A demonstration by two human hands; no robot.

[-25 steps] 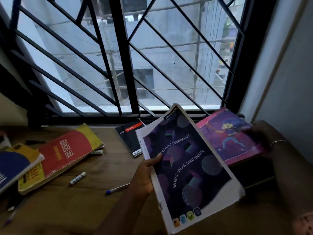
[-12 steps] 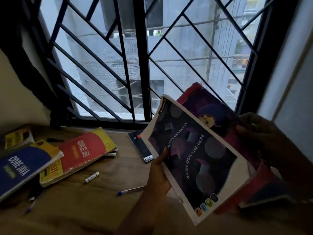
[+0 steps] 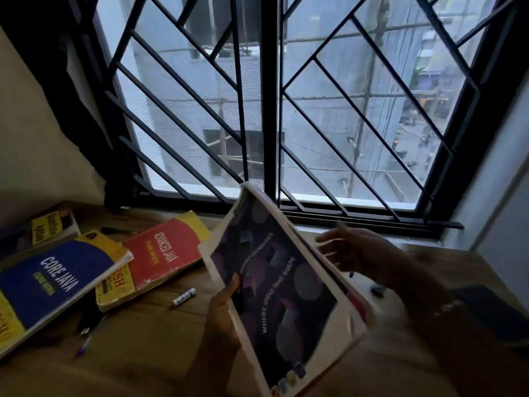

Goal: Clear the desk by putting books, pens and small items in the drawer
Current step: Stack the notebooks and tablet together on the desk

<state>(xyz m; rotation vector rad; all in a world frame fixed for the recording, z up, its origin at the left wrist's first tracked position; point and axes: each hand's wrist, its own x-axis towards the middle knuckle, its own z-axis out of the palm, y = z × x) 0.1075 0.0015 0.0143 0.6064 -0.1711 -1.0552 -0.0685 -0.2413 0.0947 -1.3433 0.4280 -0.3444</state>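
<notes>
We hold the purple notebook (image 3: 280,285) tilted above the desk (image 3: 148,339), just right of the red book (image 3: 166,259). Our left hand (image 3: 223,319) pinches its left edge, thumb on the cover. Our right hand (image 3: 352,250), further right of the red book, has its fingers straight and apart. The notebook looks light, thin and floppy, so it is best supported along a long edge.

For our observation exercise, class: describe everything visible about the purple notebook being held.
The notebook is softcover, dark purple with pale circles, a white border and the words WHERE IDEAS TAKE SHAPE. Closed, it is tilted above the desk, top towards the window. The left hand grips its lower left edge, thumb on the cover. A red-edged book lies against its back. The open right hand is beside it; contact unclear.
</notes>
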